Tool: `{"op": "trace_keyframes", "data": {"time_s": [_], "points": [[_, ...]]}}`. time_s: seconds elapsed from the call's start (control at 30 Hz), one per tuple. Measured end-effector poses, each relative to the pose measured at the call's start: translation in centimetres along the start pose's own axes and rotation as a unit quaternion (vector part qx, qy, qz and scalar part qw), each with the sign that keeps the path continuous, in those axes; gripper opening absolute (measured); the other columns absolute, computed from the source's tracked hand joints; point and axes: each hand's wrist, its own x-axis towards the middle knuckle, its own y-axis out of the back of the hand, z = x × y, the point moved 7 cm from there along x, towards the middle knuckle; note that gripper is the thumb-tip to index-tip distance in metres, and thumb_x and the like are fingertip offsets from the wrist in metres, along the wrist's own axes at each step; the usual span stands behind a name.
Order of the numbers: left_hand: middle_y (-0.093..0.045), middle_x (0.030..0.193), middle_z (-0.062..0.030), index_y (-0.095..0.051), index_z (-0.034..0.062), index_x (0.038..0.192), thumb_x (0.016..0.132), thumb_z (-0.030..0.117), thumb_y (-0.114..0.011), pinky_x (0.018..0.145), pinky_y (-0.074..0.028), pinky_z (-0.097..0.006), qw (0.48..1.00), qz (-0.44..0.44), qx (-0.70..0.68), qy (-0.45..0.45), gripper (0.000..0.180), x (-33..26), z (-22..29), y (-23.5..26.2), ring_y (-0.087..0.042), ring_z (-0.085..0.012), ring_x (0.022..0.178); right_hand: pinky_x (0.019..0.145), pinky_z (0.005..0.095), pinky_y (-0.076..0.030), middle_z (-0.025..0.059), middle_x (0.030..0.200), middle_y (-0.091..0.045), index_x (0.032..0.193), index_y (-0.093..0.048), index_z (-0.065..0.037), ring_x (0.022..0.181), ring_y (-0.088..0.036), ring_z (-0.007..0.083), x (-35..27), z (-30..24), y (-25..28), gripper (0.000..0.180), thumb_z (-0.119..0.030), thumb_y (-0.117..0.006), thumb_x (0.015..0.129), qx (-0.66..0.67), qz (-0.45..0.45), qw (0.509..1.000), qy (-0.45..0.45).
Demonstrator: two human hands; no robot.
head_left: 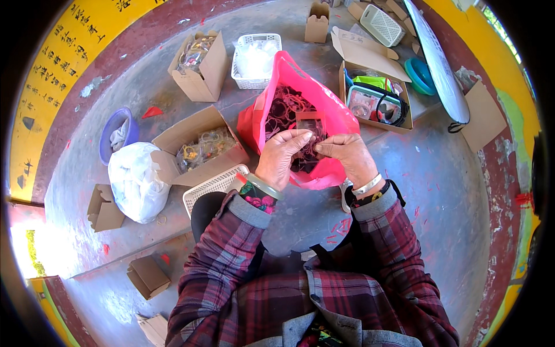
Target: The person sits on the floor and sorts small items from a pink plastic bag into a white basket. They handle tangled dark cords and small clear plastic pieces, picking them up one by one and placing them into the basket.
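Observation:
A bright pink plastic bag (341, 110) stands open in front of me, holding a tangle of dark maroon cords (283, 110). Over its mouth, my left hand (278, 156) and my right hand (351, 156) face each other with thumbs and fingers pinched. Between them is a small clear plastic packet (310, 121) with a reddish upper edge; both hands grip its lower sides. What lies inside the packet is too small to make out. A pale bangle sits on my left wrist and a silver one on my right.
An open carton of small packets (208, 150) and a white plastic basket (214, 188) are at the left. Farther off stand another carton (199, 72), a white basket with clear bags (256, 49) and a box (384, 118) with a clear container. A stuffed white bag (139, 182) sits far left.

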Motion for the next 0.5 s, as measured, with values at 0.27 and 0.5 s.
{"op": "trace_keyframes", "data": {"time_s": [0.27,0.5], "points": [[-0.066,0.089,-0.0046,-0.064,0.0053,0.093,0.083,0.016,-0.062,0.071,-0.040,-0.025,1.000,-0.024,0.018,-0.001,0.015,0.03,-0.30,-0.33,-0.058,-0.0106,0.081,0.063,0.0216,-0.045,0.0063,0.072,-0.065,0.078,-0.066,0.005,0.066,-0.058,0.0097,-0.03,0.24,-0.02,0.009,-0.004,-0.066,0.075,-0.024,-0.007,1.000,0.001],[-0.065,0.087,-0.0075,-0.063,0.0006,0.091,0.082,0.012,-0.063,0.071,-0.042,-0.024,1.000,-0.006,0.001,-0.005,0.014,-0.01,-0.47,0.03,-0.058,-0.0114,0.079,0.065,0.0219,-0.045,0.0046,0.071,-0.063,0.079,-0.066,0.004,0.068,-0.056,0.0089,-0.05,0.44,-0.37,0.010,-0.005,-0.066,0.076,-0.026,-0.037,0.999,-0.013]]}}
